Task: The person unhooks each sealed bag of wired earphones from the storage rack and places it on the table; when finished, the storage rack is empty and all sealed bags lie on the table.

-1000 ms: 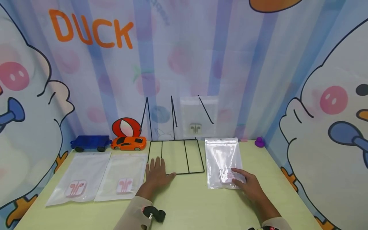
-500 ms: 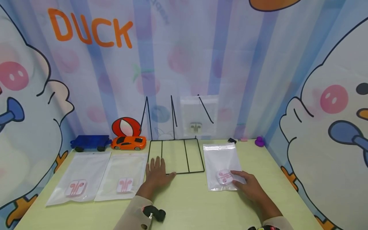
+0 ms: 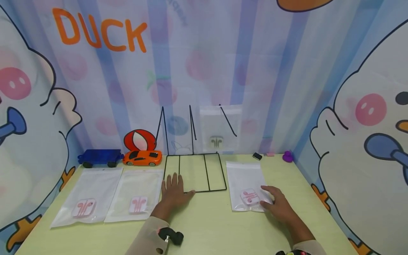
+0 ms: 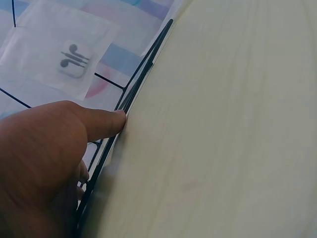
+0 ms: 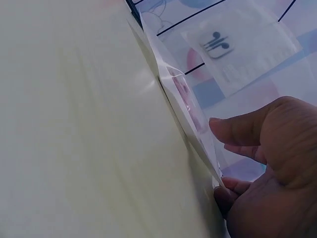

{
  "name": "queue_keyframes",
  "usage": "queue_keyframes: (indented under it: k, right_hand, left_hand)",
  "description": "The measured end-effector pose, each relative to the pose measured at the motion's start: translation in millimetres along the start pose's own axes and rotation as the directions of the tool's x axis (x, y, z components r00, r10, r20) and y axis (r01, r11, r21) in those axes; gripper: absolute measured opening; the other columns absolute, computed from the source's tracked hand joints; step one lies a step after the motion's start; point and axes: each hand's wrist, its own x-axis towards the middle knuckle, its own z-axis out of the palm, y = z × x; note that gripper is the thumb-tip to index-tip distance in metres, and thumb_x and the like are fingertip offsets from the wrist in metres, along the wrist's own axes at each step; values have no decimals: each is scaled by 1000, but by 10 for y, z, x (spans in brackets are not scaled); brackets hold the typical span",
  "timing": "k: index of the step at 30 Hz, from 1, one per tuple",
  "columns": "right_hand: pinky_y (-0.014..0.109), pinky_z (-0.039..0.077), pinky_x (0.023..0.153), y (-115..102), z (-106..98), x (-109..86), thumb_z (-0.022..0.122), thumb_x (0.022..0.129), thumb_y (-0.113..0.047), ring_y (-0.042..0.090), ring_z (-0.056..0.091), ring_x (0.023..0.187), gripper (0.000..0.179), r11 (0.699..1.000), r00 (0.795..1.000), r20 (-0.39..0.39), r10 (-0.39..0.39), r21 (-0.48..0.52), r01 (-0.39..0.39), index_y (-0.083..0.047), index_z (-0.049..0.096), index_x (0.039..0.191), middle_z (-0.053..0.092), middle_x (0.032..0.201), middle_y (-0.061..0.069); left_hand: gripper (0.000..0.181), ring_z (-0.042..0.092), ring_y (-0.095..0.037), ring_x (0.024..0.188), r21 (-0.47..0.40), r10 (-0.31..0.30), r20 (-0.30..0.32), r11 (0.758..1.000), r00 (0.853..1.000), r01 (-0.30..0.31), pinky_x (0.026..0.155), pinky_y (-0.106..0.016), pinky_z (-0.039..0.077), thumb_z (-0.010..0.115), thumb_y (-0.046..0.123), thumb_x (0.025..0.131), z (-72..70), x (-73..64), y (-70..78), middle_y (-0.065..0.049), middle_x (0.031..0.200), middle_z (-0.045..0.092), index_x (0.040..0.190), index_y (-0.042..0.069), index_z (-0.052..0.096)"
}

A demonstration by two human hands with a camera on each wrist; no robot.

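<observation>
My left hand (image 3: 173,194) lies flat with spread fingers on the base of a black wire display rack (image 3: 206,173). In the left wrist view the thumb (image 4: 106,122) presses the rack's front bar. To the right, my right hand (image 3: 278,205) is at the lower right edge of a white zip bag (image 3: 243,177) holding pink earphones in a case (image 3: 250,197). Its thumb and index finger are apart; the lower fingers (image 5: 229,193) appear to touch the bag's edge. A similar bag (image 3: 210,120) with earphones hangs from the rack's right hook.
Two more zip bags (image 3: 95,184) (image 3: 149,184) with pink earphones lie at the left. Behind them stand a blue toy wagon (image 3: 101,157), an orange toy car (image 3: 142,158) and a red-and-white round thing (image 3: 140,140). A small black object (image 3: 257,156) and a purple toy (image 3: 288,156) lie at the back right.
The right-hand bag has slid slightly toward me and its earphone case has turned, uncovering the small black object behind. My right fingers have shifted slightly right, off the case. My left hand stays still.
</observation>
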Motion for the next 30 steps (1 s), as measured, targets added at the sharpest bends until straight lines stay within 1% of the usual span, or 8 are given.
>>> queue_keyframes:
  k: [2, 5, 10, 14, 17, 21, 25, 30]
  right_hand:
    - [69, 46, 119, -6, -6, 4, 75, 99, -4, 56, 38, 155, 58, 999, 1000, 10, 30, 30, -30, 4, 55, 153, 41, 163, 36]
    - [70, 43, 120, -14, -3, 12, 75, 99, -5, 56, 36, 156, 59, 998, 999, 11, 43, 55, -43, 5, 55, 153, 40, 164, 36]
    - [72, 39, 123, -26, -2, 30, 74, 101, -10, 57, 36, 156, 58, 997, 998, 13, 63, 52, -64, 4, 54, 154, 39, 166, 35]
    - [71, 33, 127, -63, -33, 66, 71, 104, -14, 57, 37, 156, 57, 990, 991, -16, 130, 64, -128, 0, 53, 156, 39, 168, 34]
    - [70, 29, 129, -129, -64, 122, 70, 104, -16, 55, 37, 156, 55, 984, 986, -51, 158, 87, -153, -1, 55, 155, 40, 168, 33]
    - [69, 26, 130, -246, -91, 217, 70, 105, -17, 51, 35, 159, 53, 982, 985, -84, 149, 131, -137, -2, 56, 154, 41, 170, 28]
    - [67, 25, 132, -365, -92, 287, 70, 106, -17, 48, 34, 160, 52, 978, 987, -89, 135, 173, -118, -2, 57, 154, 42, 170, 25]
    - [65, 27, 132, -491, -88, 350, 70, 106, -16, 46, 36, 160, 50, 975, 988, -88, 125, 193, -106, -3, 58, 153, 43, 170, 24]
  left_hand:
    - [96, 11, -54, 168, -1, 2, -3, 1000, 1000, -2, 134, -73, 4, 63, 53, 103, 5, -1, -15, -30, 180, 18, 168, -8, 29]
    - [96, 11, -54, 168, -4, 2, -4, 1000, 1000, -2, 134, -73, 4, 64, 53, 102, 3, -1, -27, -31, 180, 18, 168, -8, 29]
    - [96, 12, -54, 168, 0, 0, -5, 1000, 1000, 0, 134, -74, 5, 64, 53, 102, -3, -16, -25, -30, 180, 19, 168, -8, 29]
    - [96, 12, -54, 168, -6, 8, -3, 1000, 1000, -8, 134, -74, 5, 64, 53, 102, -8, -23, -12, -30, 180, 19, 168, -8, 29]
    - [96, 11, -54, 168, -14, 8, -6, 1000, 1000, -9, 134, -73, 4, 64, 53, 102, -14, -19, -13, -30, 180, 18, 168, -8, 28]
    - [96, 12, -54, 168, -6, -4, -16, 1000, 1000, 4, 134, -73, 5, 64, 53, 102, -26, -31, -34, -30, 180, 19, 168, -9, 29]
    - [97, 12, -54, 168, -4, -9, -16, 1000, 1000, 9, 134, -73, 5, 65, 52, 102, -38, -45, -42, -31, 180, 19, 168, -9, 29]
    - [95, 11, -53, 168, -26, 13, -8, 1000, 1000, -13, 134, -73, 3, 64, 51, 102, -28, -31, -9, -30, 180, 18, 168, -9, 28]
